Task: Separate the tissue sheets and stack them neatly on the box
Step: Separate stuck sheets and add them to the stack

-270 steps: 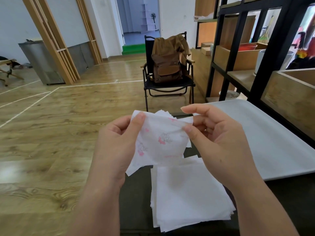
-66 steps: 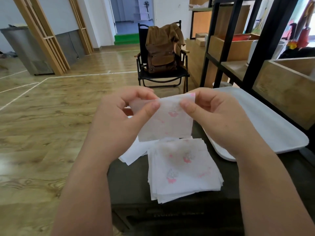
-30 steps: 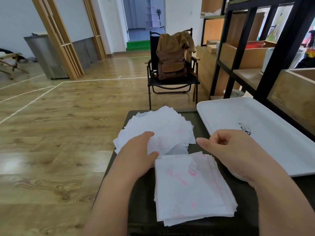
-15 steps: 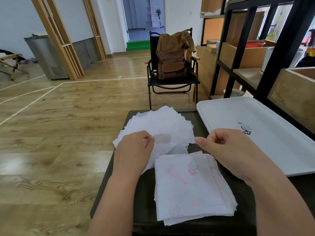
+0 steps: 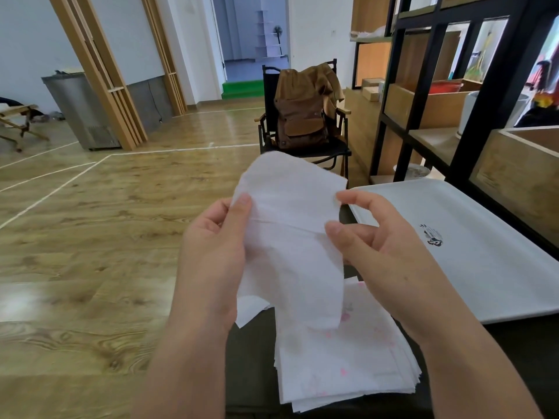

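A white tissue piece (image 5: 290, 237) is held up in the air between both hands, above the dark box (image 5: 254, 352). My left hand (image 5: 214, 252) pinches its left edge with thumb and fingers. My right hand (image 5: 378, 249) pinches its right edge between thumb and forefinger. Below it, a neat stack of tissue sheets with faint pink prints (image 5: 341, 364) lies on the box. A corner of the loose tissue pile (image 5: 251, 309) shows under my left hand; the rest is hidden.
A white tray (image 5: 484, 258) lies on the surface to the right of the box. A black shelf frame with wooden crates (image 5: 459, 95) stands at the right. A black chair with a brown backpack (image 5: 302, 116) stands beyond the box on the wooden floor.
My left hand lifted a tissue piece off the loose pile, and my right hand came up to take its other edge. The piece now hangs in the air between both hands.
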{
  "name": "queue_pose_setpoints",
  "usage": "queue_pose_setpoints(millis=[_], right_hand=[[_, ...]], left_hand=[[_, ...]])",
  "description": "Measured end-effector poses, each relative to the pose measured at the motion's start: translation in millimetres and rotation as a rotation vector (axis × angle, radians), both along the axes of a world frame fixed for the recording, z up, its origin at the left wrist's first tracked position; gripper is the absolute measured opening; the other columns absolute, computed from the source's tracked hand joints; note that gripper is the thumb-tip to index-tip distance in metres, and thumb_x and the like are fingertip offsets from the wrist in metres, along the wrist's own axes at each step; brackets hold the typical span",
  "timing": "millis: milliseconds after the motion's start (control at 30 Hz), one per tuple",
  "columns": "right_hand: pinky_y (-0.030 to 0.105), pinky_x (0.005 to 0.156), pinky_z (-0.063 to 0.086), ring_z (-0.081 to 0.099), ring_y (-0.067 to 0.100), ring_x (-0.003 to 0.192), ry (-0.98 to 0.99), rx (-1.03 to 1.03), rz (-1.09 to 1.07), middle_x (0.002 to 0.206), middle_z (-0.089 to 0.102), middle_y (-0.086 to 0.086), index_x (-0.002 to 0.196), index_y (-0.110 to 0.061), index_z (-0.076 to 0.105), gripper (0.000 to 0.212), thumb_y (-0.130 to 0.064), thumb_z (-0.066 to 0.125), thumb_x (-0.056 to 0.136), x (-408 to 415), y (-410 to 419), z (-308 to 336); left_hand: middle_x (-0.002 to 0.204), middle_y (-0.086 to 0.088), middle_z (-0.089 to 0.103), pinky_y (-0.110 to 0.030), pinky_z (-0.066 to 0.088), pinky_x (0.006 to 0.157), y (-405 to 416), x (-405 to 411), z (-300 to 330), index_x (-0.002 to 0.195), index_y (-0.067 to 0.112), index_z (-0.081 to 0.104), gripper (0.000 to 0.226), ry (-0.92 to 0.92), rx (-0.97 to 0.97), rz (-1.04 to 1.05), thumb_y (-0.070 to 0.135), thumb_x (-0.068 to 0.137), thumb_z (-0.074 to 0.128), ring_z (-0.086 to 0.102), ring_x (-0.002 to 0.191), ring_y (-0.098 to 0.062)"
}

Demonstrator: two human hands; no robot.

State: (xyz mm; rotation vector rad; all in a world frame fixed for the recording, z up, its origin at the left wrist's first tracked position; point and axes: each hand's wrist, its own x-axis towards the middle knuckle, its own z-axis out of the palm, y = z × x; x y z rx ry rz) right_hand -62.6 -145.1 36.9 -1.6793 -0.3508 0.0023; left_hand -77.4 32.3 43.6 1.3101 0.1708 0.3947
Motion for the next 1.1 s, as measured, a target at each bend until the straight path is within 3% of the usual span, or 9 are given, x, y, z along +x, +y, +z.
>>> queue_pose_setpoints(millis=[100,267,433,533,667,767,867,967,1100], right_hand=[[0.041,0.072,0.058,0.073,0.02,0.078,0.006,0.119,-0.034,0.081,0.075,0.008,0.12,-0.045,0.048,0.039,-0.026,0.065,0.09,-1,-1,2],[0.014,0.053,0.052,0.066,0.017,0.07,-0.07,0.112,-0.148,0.078,0.07,0.014,0.099,-0.038,0.068,0.019,-0.022,0.061,0.092,1,-6,2],[0.026,0.07,0.059,0.067,0.012,0.079,-0.103,-0.067,-0.134,0.087,0.071,-0.006,0.087,-0.041,0.074,0.016,-0.035,0.073,0.073,3,-11,1],[0.029,0.068,0.059,0.065,0.01,0.075,-0.135,-0.223,-0.185,0.079,0.069,-0.01,0.087,-0.044,0.073,0.015,-0.036,0.075,0.074,5,-10,-3],[0.014,0.059,0.047,0.056,0.001,0.074,-0.254,-0.37,-0.264,0.072,0.062,-0.015,0.079,-0.044,0.07,0.003,-0.044,0.066,0.079,7,-10,-4],[0.0,0.066,0.037,0.045,-0.012,0.091,-0.346,-0.428,-0.29,0.094,0.056,-0.014,0.079,-0.046,0.065,0.003,-0.045,0.063,0.082,7,-13,0],[-0.002,0.066,0.037,0.046,-0.008,0.096,-0.367,-0.411,-0.254,0.1,0.057,-0.02,0.081,-0.046,0.062,0.004,-0.046,0.058,0.083,3,-18,7],[0.008,0.063,0.05,0.061,0.007,0.078,-0.292,-0.223,-0.114,0.085,0.068,-0.014,0.083,-0.034,0.069,0.012,-0.041,0.058,0.083,-6,-23,17],[0.016,0.055,0.051,0.066,-0.002,0.065,-0.138,-0.211,-0.061,0.073,0.072,-0.013,0.078,-0.029,0.074,0.021,-0.046,0.062,0.082,-11,-31,22]], left_hand=[[0.083,-0.002,0.076,-0.04,0.056,0.068,-4,0,-3,0.093,0.038,0.068,0.004,0.03,0.17,0.094,0.036,0.093,0.065,0.069,0.074,-0.023],[0.076,-0.016,0.07,-0.055,0.056,0.075,0,-8,2,0.105,0.047,0.068,0.022,-0.054,0.415,-0.004,0.034,0.088,0.071,0.065,0.079,-0.043],[0.065,0.016,0.066,-0.012,0.047,0.055,4,-9,0,0.089,0.042,0.077,0.022,-0.063,0.691,0.042,0.021,0.081,0.078,0.056,0.056,-0.003],[0.069,0.021,0.067,-0.007,0.042,0.056,3,-8,-1,0.083,0.043,0.076,0.018,-0.063,0.805,0.112,0.025,0.078,0.078,0.056,0.057,0.0],[0.092,0.028,0.065,-0.004,0.041,0.064,5,-7,-1,0.073,0.042,0.073,0.016,-0.095,0.864,0.19,0.03,0.074,0.084,0.059,0.077,0.006],[0.106,0.033,0.057,-0.005,0.043,0.069,9,-10,4,0.075,0.043,0.07,0.013,-0.091,0.861,0.132,0.036,0.075,0.082,0.06,0.086,0.004],[0.089,0.021,0.07,-0.015,0.049,0.065,11,-16,11,0.078,0.035,0.069,0.011,-0.105,0.772,-0.063,0.033,0.082,0.079,0.065,0.074,-0.001],[0.064,0.009,0.067,-0.013,0.043,0.05,8,-24,19,0.078,0.032,0.068,0.006,-0.133,0.647,-0.192,0.035,0.079,0.072,0.058,0.056,-0.005],[0.053,0.008,0.062,-0.014,0.044,0.047,11,-28,21,0.077,0.028,0.068,0.014,0.003,0.66,-0.29,0.039,0.08,0.077,0.056,0.049,-0.004]])
